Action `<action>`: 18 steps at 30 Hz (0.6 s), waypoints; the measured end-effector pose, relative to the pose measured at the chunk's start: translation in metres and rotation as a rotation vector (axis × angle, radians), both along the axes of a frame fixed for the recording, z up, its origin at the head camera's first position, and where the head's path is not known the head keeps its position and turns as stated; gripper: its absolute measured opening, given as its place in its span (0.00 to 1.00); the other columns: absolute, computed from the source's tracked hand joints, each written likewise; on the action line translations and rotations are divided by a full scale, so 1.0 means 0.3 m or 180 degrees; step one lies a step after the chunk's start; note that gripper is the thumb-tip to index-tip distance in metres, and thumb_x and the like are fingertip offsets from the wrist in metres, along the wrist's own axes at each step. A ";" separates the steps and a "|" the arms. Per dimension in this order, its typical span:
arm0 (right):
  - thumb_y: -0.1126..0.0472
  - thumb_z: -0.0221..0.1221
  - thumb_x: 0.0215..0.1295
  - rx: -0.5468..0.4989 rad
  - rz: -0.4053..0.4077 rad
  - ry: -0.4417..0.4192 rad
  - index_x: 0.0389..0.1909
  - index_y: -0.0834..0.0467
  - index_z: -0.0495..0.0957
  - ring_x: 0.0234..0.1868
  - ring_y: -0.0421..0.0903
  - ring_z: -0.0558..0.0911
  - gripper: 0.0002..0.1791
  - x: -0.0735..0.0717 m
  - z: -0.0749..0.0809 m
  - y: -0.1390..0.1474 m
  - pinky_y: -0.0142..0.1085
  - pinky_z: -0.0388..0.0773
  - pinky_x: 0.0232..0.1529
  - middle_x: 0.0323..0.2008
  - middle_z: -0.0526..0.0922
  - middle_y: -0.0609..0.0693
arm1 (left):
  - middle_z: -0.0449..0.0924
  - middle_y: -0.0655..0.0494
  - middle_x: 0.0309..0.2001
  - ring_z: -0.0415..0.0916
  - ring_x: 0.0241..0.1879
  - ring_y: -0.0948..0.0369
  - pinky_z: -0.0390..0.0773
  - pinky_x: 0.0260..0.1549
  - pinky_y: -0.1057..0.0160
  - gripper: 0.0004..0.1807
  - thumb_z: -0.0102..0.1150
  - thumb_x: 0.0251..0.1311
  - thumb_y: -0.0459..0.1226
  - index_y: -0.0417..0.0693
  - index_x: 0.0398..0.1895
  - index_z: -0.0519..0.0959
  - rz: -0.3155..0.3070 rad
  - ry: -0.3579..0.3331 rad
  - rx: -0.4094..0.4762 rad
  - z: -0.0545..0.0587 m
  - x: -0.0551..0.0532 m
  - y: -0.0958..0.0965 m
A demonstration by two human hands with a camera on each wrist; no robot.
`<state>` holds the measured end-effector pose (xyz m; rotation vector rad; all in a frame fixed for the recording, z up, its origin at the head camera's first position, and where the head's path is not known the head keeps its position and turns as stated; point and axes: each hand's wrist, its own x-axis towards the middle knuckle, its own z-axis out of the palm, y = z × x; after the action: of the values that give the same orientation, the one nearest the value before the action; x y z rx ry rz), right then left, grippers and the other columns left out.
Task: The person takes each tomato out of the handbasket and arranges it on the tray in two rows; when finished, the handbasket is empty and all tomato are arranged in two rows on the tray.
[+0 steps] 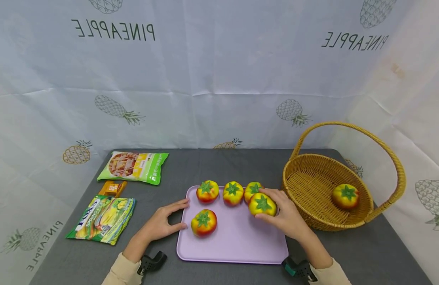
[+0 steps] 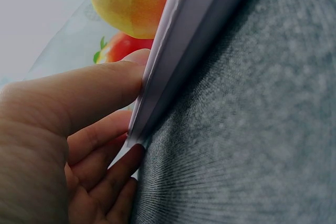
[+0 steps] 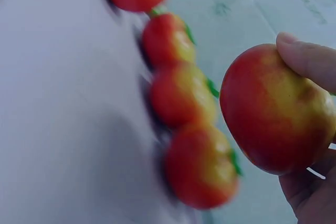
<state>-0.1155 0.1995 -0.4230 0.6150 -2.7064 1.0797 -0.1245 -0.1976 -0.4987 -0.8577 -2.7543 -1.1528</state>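
Observation:
My right hand [image 1: 281,215] holds a red-and-yellow persimmon [image 3: 275,108] with a green star-shaped calyx, thumb and fingers around its sides. In the right wrist view the held fruit is clear of the lilac tray [image 1: 237,241], over its right part in the head view. Several similar persimmons [image 1: 233,193] sit on the tray, three along its far side and one [image 1: 204,223] nearer the left. My left hand [image 1: 158,225] is at the tray's left rim, thumb and forefinger spread along it; the left wrist view has the thumb [image 2: 105,87] against the rim.
To the right stands a wicker basket [image 1: 312,182] with a tall handle and one persimmon [image 1: 345,196] inside. On the left lie a green-and-white food packet [image 1: 133,167], a small orange packet [image 1: 113,188] and a green-yellow bag [image 1: 103,219]. A pineapple-print cloth [image 1: 205,79] hangs behind the grey table [image 1: 151,269].

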 end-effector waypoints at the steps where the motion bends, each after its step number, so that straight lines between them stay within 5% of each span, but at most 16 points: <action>1: 0.46 0.71 0.47 0.0001 0.0039 -0.0026 0.59 0.54 0.73 0.52 0.47 0.73 0.37 0.006 -0.013 -0.015 0.45 0.75 0.45 0.55 0.77 0.50 | 0.70 0.58 0.65 0.69 0.63 0.53 0.71 0.57 0.46 0.31 0.67 0.52 0.50 0.56 0.61 0.74 0.0001 0.0004 -0.0004 0.000 -0.001 0.000; 18: 0.40 0.67 0.51 0.0120 0.0677 -0.0346 0.61 0.55 0.72 0.57 0.45 0.72 0.38 0.055 -0.133 -0.196 0.49 0.71 0.57 0.56 0.77 0.45 | 0.70 0.58 0.65 0.70 0.63 0.53 0.72 0.57 0.47 0.31 0.67 0.52 0.50 0.55 0.61 0.74 -0.0005 0.0072 -0.0039 -0.005 -0.004 0.000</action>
<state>-0.0989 0.1409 -0.4629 0.8931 -2.8095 1.1432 -0.1256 -0.1977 -0.5002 -0.8687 -2.7459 -1.1205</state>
